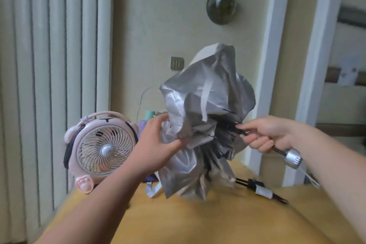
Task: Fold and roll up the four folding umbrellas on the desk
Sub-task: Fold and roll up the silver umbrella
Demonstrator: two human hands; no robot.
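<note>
A collapsed silver folding umbrella (202, 109) hangs in the air above the yellow desk (198, 220), its crumpled canopy loose and its black ribs showing. My right hand (263, 134) grips its shaft just above the silver handle cap (293, 157). My left hand (156, 142) pinches a fold of the canopy on the left side. A second umbrella with a purple canopy (143, 126) lies behind, mostly hidden by my left hand and the silver canopy.
A pink desk fan (103, 148) stands at the desk's left back. A black clip-like object with a white band (261, 189) lies at the right back of the desk. Behind are a wall, a hanging glass planter (222, 6) and a white door frame.
</note>
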